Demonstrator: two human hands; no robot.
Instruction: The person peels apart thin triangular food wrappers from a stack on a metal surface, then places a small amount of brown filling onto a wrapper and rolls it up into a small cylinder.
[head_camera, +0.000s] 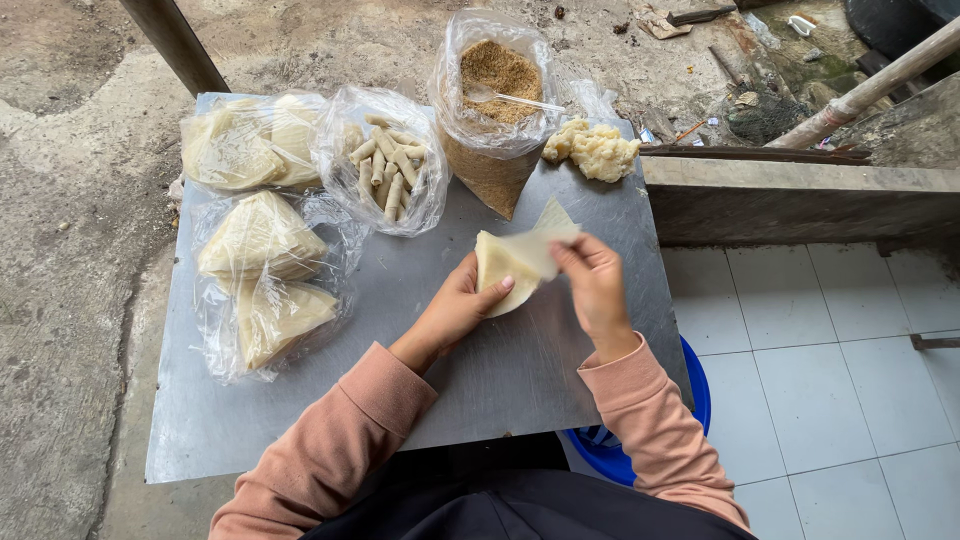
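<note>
Both hands, left hand (455, 310) and right hand (597, 285), grip a stack of pale triangular wrappers (520, 258) above the metal surface (520, 370). Beyond, one clear bag of brown filling (495, 110) holds a spoon; another bag holds rolled sticks (385, 165); three bags hold wrappers (260, 240).

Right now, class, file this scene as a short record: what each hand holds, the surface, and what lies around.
left hand: holds stack of pale wrappers
right hand: pinches top sheet, lifted off the stack
surface: metal table
bags: wrappers in plastic; finished rolls; brown crumbs with spoon
loose: pale lumpy mass
under table: blue basin
</note>
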